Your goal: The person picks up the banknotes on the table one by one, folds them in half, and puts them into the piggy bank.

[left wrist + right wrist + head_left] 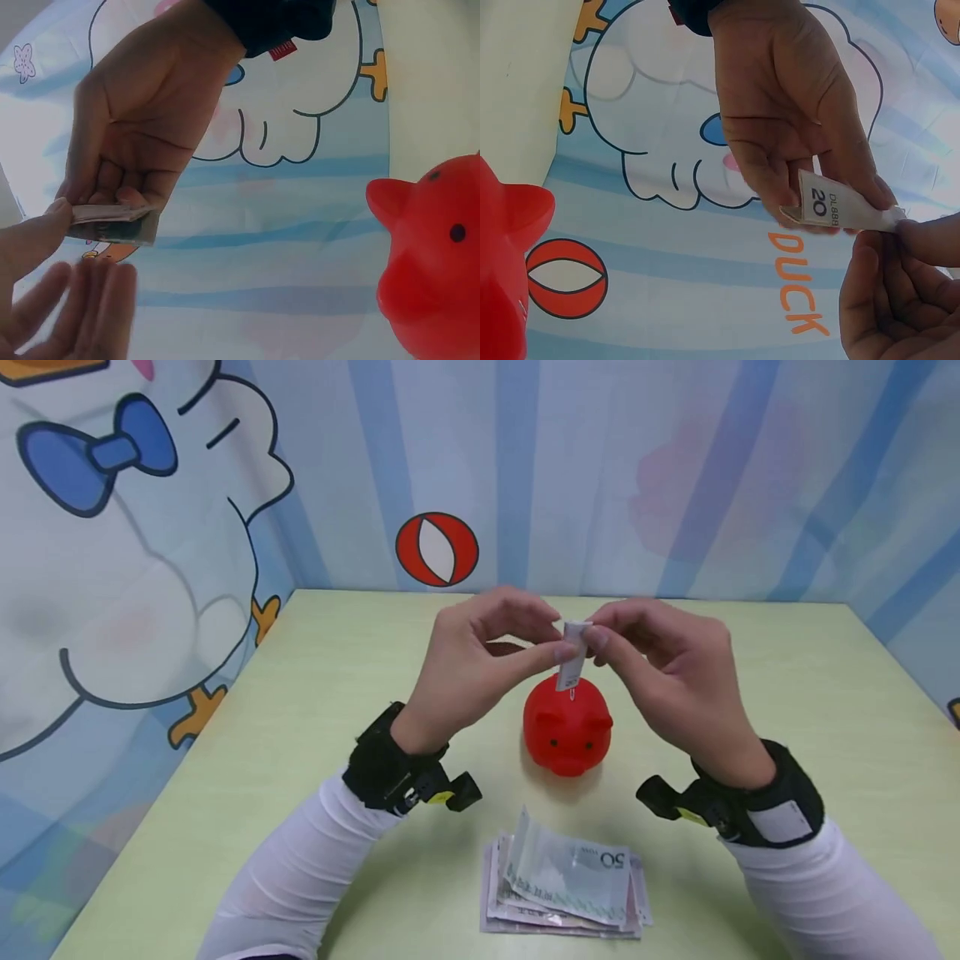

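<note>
Between my two hands is a small folded banknote [572, 675], with a printed 20 showing in the right wrist view [821, 204]. My left hand [468, 672] pinches it from the left, thumb tip against its face. From the other side, my right hand [678, 681] pinches its upper end with thumb and fingers. The note stands upright, its lower end overlapping the top of a red piggy bank [567, 731] in the head view. A small slot shows on the bank's top, right by that end, and its snout points toward me.
In front of the piggy bank lies a loose stack of banknotes [570, 881], a green 50 on top. Everything rests on a pale yellow table [360, 643]. Behind and to the left rise walls with blue stripes [517, 460] and a cartoon duck.
</note>
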`<state>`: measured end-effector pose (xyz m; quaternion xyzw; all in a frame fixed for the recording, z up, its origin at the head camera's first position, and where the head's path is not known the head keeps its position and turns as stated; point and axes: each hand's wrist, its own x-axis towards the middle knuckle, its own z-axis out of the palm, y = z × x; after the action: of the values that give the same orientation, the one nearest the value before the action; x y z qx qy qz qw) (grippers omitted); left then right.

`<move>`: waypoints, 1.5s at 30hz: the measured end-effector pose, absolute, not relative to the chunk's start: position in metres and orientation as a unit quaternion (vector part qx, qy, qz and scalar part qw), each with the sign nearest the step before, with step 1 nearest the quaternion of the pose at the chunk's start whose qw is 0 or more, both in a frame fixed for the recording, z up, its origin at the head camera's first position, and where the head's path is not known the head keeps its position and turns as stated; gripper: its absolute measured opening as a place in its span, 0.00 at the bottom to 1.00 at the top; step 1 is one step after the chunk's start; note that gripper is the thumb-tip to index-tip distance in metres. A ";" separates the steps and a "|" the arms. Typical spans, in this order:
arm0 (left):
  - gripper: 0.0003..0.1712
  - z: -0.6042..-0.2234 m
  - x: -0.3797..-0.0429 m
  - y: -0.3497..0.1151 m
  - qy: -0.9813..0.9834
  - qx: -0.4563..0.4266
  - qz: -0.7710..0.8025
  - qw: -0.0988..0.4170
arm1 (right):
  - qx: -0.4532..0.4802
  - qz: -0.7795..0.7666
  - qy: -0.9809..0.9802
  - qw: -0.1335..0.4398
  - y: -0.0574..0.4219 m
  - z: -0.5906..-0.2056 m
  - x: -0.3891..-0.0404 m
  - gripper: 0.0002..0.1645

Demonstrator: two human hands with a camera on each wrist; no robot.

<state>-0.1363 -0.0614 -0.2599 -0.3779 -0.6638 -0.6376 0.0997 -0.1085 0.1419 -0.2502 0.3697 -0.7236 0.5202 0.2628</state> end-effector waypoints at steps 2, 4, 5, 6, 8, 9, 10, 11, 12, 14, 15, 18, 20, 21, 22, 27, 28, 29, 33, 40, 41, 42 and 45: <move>0.13 -0.260 -0.136 -0.061 -0.669 -0.376 -0.633 0.100 | 0.366 0.518 -0.727 0.263 0.141 -0.250 -0.108 0.13; 0.13 -0.259 -0.136 -0.062 -0.665 -0.386 -0.633 0.092 | 0.362 0.520 -0.728 0.261 0.140 -0.250 -0.108 0.12; 0.12 -0.259 -0.136 -0.062 -0.661 -0.392 -0.634 0.086 | 0.361 0.522 -0.727 0.261 0.140 -0.250 -0.108 0.13; 0.11 -0.259 -0.135 -0.062 -0.655 -0.398 -0.637 0.082 | 0.358 0.524 -0.727 0.261 0.140 -0.250 -0.108 0.14; 0.10 -0.259 -0.135 -0.063 -0.647 -0.407 -0.640 0.077 | 0.353 0.529 -0.726 0.262 0.140 -0.250 -0.107 0.15; 0.10 -0.259 -0.135 -0.063 -0.647 -0.409 -0.639 0.078 | 0.349 0.530 -0.727 0.263 0.140 -0.250 -0.107 0.15; 0.10 -0.259 -0.135 -0.063 -0.647 -0.410 -0.638 0.077 | 0.348 0.529 -0.727 0.265 0.141 -0.250 -0.107 0.15; 0.10 -0.259 -0.136 -0.063 -0.647 -0.411 -0.638 0.074 | 0.346 0.528 -0.728 0.266 0.141 -0.250 -0.107 0.14; 0.11 -0.259 -0.135 -0.063 -0.648 -0.410 -0.637 0.072 | 0.344 0.526 -0.730 0.268 0.141 -0.250 -0.107 0.13; 0.12 -0.259 -0.135 -0.063 -0.656 -0.405 -0.633 0.070 | 0.342 0.521 -0.734 0.270 0.140 -0.251 -0.108 0.12; 0.12 -0.260 -0.135 -0.063 -0.663 -0.400 -0.628 0.071 | 0.339 0.520 -0.735 0.272 0.140 -0.251 -0.108 0.11; 0.14 -0.260 -0.135 -0.063 -0.678 -0.386 -0.621 0.076 | 0.329 0.520 -0.738 0.276 0.140 -0.251 -0.109 0.11; 0.13 -0.260 -0.135 -0.064 -0.679 -0.382 -0.622 0.080 | 0.325 0.523 -0.740 0.271 0.140 -0.251 -0.110 0.13; 0.13 -0.259 -0.136 -0.064 -0.675 -0.382 -0.626 0.081 | 0.324 0.522 -0.742 0.268 0.141 -0.251 -0.110 0.14; 0.13 -0.259 -0.136 -0.065 -0.670 -0.384 -0.631 0.081 | 0.324 0.520 -0.745 0.263 0.142 -0.251 -0.110 0.14; 0.12 -0.257 -0.136 -0.064 -0.648 -0.399 -0.643 0.084 | 0.339 0.509 -0.755 0.237 0.143 -0.250 -0.109 0.13; 0.12 -0.257 -0.135 -0.064 -0.646 -0.402 -0.643 0.084 | 0.343 0.508 -0.755 0.233 0.142 -0.250 -0.108 0.12; 0.13 -0.257 -0.135 -0.064 -0.643 -0.405 -0.644 0.084 | 0.347 0.507 -0.755 0.230 0.141 -0.251 -0.108 0.11; 0.13 -0.257 -0.133 -0.064 -0.632 -0.417 -0.647 0.084 | 0.352 0.499 -0.759 0.225 0.139 -0.253 -0.107 0.09; 0.13 -0.257 -0.134 -0.065 -0.629 -0.413 -0.651 0.095 | 0.334 0.508 -0.766 0.207 0.143 -0.249 -0.105 0.12; 0.13 -0.257 -0.134 -0.065 -0.631 -0.411 -0.651 0.096 | 0.336 0.507 -0.767 0.204 0.143 -0.249 -0.105 0.12; 0.13 -0.257 -0.134 -0.065 -0.633 -0.408 -0.652 0.095 | 0.339 0.505 -0.768 0.202 0.142 -0.250 -0.106 0.11; 0.14 -0.256 -0.133 -0.065 -0.653 -0.394 -0.641 0.090 | 0.347 0.504 -0.762 0.210 0.140 -0.251 -0.106 0.10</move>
<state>-0.1326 -0.0655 -0.2561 -0.3937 -0.6527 -0.6410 0.0898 -0.1062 0.1399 -0.2515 0.3469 -0.7622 0.5045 0.2100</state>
